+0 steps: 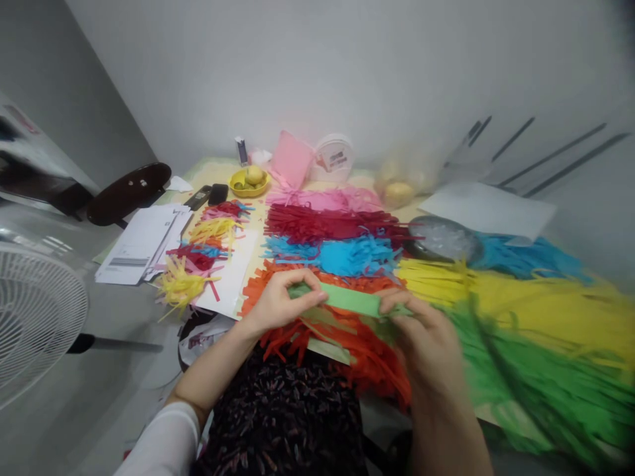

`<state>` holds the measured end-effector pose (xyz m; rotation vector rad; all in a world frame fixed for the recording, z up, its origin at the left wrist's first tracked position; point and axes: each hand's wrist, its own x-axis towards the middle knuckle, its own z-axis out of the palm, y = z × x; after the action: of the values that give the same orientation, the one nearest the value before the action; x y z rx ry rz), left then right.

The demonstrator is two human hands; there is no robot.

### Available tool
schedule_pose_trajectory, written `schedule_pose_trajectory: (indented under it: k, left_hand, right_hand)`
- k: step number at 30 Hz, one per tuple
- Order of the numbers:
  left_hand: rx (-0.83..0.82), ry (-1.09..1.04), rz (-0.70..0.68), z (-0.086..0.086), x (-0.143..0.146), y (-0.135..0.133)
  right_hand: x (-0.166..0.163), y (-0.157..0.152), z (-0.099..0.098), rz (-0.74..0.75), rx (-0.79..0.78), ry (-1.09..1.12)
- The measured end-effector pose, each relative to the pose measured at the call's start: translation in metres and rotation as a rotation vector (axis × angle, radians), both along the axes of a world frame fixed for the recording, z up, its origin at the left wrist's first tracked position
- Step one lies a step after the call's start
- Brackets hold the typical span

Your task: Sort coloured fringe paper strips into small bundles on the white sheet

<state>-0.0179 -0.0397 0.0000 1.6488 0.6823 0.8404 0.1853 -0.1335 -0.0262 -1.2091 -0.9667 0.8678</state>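
Observation:
My left hand (280,299) pinches the left end of a folded green paper strip (350,299), fingers closed round it. My right hand (426,334) grips the strip's right end with fingers curled. Both hold it just above a pile of orange fringed paper (370,357) at the table's near edge. Green fringed paper (540,377) spreads out to the right of my right hand.
Rows of pink (327,198), dark red (327,225), blue (342,254) and yellow (536,297) fringed paper cover the table. A yellow bowl of fruit (249,180), phones, white papers (139,244), small mixed bundles (203,258) lie left. A fan (34,317) stands at far left.

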Motion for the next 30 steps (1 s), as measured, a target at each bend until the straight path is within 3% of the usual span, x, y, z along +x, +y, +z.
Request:
schedule_pose_trajectory:
  k: [3,7,12,15,19,21,30]
  left_hand:
    - [0.061,0.089,0.07,0.003,0.0,-0.001]
    - [0.199,0.198,0.003,0.009,-0.003,-0.002]
    - [0.292,0.342,0.018,0.011,-0.005,-0.003]
    - [0.187,0.306,0.014,0.008,-0.004,-0.003]
    - [-0.207,0.044,-0.147,0.004,-0.004,-0.004]
    - [-0.324,-0.074,-0.181,0.003,-0.003,-0.004]
    - [-0.337,-0.202,-0.13,-0.003,0.0,-0.005]
  right_hand:
    - [0.001,0.0,0.003,-0.032,0.047,-0.09]
    - [0.001,-0.005,0.011,-0.12,-0.034,-0.469]
    - [0.003,-0.007,0.014,-0.078,-0.044,-0.709]
    - [0.003,-0.008,0.014,-0.071,-0.057,-0.654]
    - [-0.003,-0.01,0.015,-0.076,-0.092,-0.393]
    - [-0.005,-0.011,0.015,-0.094,-0.102,-0.317]
    - [-0.007,-0.01,-0.002,-0.111,-0.015,-0.072]
